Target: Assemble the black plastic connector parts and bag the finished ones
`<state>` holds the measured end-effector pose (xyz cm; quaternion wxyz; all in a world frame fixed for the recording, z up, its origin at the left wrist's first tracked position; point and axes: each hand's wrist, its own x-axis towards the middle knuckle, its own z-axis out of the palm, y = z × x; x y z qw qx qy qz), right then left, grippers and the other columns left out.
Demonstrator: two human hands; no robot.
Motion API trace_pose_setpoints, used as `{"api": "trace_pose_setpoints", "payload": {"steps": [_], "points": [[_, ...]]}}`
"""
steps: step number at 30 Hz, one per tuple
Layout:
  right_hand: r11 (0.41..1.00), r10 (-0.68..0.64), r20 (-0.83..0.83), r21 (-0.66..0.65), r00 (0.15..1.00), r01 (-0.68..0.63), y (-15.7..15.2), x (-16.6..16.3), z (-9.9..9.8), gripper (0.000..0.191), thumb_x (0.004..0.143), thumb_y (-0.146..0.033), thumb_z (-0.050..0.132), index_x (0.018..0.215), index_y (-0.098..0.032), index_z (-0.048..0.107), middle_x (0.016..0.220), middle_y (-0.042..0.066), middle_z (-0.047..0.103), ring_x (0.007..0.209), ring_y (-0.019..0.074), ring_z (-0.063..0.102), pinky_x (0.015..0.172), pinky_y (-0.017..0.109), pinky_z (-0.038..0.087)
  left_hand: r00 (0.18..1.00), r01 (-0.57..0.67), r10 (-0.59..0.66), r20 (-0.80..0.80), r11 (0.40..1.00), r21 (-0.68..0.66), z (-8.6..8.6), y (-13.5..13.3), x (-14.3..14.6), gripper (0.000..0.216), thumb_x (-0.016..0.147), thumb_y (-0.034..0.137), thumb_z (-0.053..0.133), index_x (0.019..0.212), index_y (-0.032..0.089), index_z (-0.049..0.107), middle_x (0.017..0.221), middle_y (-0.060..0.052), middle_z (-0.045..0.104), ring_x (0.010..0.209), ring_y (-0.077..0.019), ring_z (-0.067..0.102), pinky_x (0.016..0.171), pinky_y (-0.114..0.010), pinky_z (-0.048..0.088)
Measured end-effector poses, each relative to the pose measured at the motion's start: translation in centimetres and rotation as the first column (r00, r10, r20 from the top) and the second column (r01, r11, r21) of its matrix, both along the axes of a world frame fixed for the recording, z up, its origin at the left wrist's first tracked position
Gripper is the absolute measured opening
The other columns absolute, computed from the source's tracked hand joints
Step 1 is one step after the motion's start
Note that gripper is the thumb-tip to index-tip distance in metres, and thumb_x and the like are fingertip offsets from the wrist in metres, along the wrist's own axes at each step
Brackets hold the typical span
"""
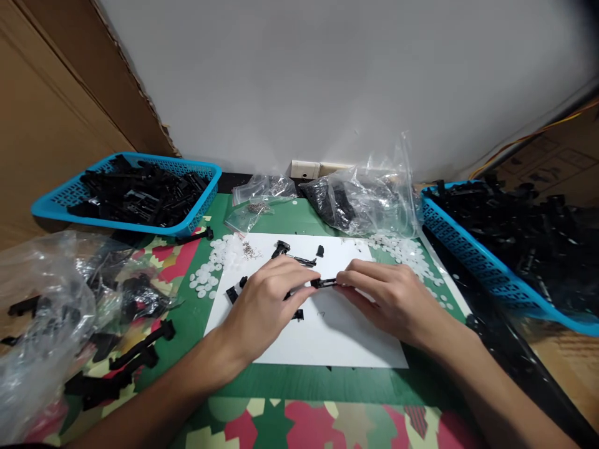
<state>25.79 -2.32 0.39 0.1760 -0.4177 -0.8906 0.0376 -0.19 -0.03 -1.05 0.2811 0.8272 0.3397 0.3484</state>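
Observation:
Between my two hands is a narrow black plastic part, held level above a white sheet. My left hand pinches its left end with thumb and fingers. The fingertips of my right hand are closed on its right end. Just beyond my left hand, more black plastic pieces lie on the sheet, along with a small black cap-like piece. Part of another black piece shows under my left hand. Small metal pins are heaped at the sheet's upper left.
Blue baskets full of black parts stand at left and right. White plastic discs lie in piles at left and right. Clear bags sit at the back. Loose black parts and a plastic bag are at left.

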Motion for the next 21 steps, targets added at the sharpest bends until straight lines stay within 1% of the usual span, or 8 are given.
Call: {"api": "trace_pose_setpoints", "payload": {"steps": [2, 5, 9, 11, 13, 17, 19, 21], "points": [[0.992, 0.004, -0.022, -0.129, 1.0, -0.006, 0.1, -0.1, 0.1, 0.016, 0.106, -0.019, 0.055, 0.105, -0.019, 0.07, 0.088, 0.004, 0.067, 0.069, 0.0154, 0.062, 0.061, 0.029, 0.04, 0.997, -0.002, 0.001, -0.071, 1.0, -0.012, -0.2, 0.0, 0.0, 0.019, 0.097, 0.013, 0.072, 0.113, 0.021, 0.075, 0.106, -0.003, 0.079, 0.104, -0.022, 0.069, 0.09, -0.038, 0.054], [0.961, -0.021, -0.19, -0.276, 0.982, -0.033, 0.2, -0.7, 0.6, 0.017, 0.107, -0.025, 0.056, 0.11, -0.021, 0.073, 0.096, 0.006, 0.069, 0.077, 0.0168, 0.064, 0.069, 0.03, 0.047, 0.989, -0.022, 0.021, -0.146, 1.0, -0.008, -0.1, -0.2, 0.1, 0.018, 0.095, 0.011, 0.072, 0.11, 0.02, 0.076, 0.101, -0.001, 0.079, 0.1, -0.022, 0.069, 0.09, -0.039, 0.052], [0.951, -0.133, -0.49, -0.309, 0.862, -0.028, 0.2, -1.5, 1.6, 0.025, 0.111, -0.028, 0.049, 0.109, -0.023, 0.074, 0.105, 0.007, 0.069, 0.092, 0.0193, 0.067, 0.082, 0.032, 0.05, 0.977, -0.019, 0.029, -0.213, 0.998, 0.052, 0.2, -0.4, 0.3, 0.017, 0.096, 0.012, 0.07, 0.109, 0.021, 0.076, 0.101, -0.002, 0.078, 0.101, -0.0228, 0.068, 0.091, -0.04, 0.049], [0.952, -0.172, -0.562, -0.307, 0.809, -0.011, 0.2, -2.0, 1.9, 0.029, 0.112, -0.03, 0.047, 0.102, -0.023, 0.074, 0.105, 0.007, 0.067, 0.097, 0.0195, 0.066, 0.087, 0.033, 0.049, 0.971, -0.009, 0.025, -0.237, 0.998, 0.068, 0.3, -0.4, 0.3, 0.015, 0.097, 0.012, 0.068, 0.107, 0.021, 0.076, 0.099, -0.002, 0.077, 0.099, -0.0229, 0.067, 0.089, -0.04, 0.048], [0.947, -0.187, -0.56, -0.321, 0.807, -0.003, 0.2, -2.6, 1.9, 0.032, 0.112, -0.032, 0.048, 0.094, -0.022, 0.072, 0.098, 0.005, 0.064, 0.091, 0.0179, 0.064, 0.084, 0.032, 0.048, 0.968, 0.004, 0.016, -0.249, 0.997, 0.079, 0.3, -0.4, 0.4, 0.015, 0.097, 0.011, 0.067, 0.103, 0.02, 0.076, 0.097, -0.003, 0.076, 0.098, -0.0228, 0.066, 0.088, -0.04, 0.048], [0.922, -0.265, -0.547, -0.385, 0.794, 0.041, 0.5, -3.7, 1.2, 0.039, 0.113, -0.038, 0.046, 0.086, -0.02, 0.066, 0.073, 0.0, 0.059, 0.065, 0.0135, 0.056, 0.064, 0.029, 0.042, 0.964, 0.034, -0.001, -0.265, 0.992, 0.12, 0.1, -0.4, 0.3, 0.014, 0.098, 0.01, 0.064, 0.1, 0.018, 0.075, 0.094, -0.005, 0.075, 0.096, -0.0234, 0.066, 0.088, -0.04, 0.048], [0.915, -0.287, -0.545, -0.4, 0.788, 0.057, 0.6, -4.1, 0.8, 0.039, 0.113, -0.04, 0.046, 0.085, -0.019, 0.065, 0.071, -0.001, 0.058, 0.061, 0.0126, 0.054, 0.061, 0.028, 0.04, 0.962, 0.047, -0.006, -0.273, 0.989, 0.143, 0.1, -0.4, 0.3, 0.013, 0.098, 0.01, 0.063, 0.1, 0.017, 0.074, 0.095, -0.005, 0.075, 0.096, -0.0238, 0.065, 0.089, -0.041, 0.048], [0.918, -0.273, -0.52, -0.394, 0.809, 0.057, 0.7, -4.3, 0.5, 0.039, 0.113, -0.039, 0.046, 0.085, -0.019, 0.064, 0.071, -0.001, 0.057, 0.061, 0.0123, 0.053, 0.061, 0.028, 0.04, 0.96, 0.055, -0.01, -0.28, 0.987, 0.153, 0.1, -0.4, 0.3, 0.013, 0.099, 0.011, 0.062, 0.099, 0.017, 0.074, 0.096, -0.006, 0.075, 0.096, -0.0241, 0.065, 0.089, -0.041, 0.048]]}}
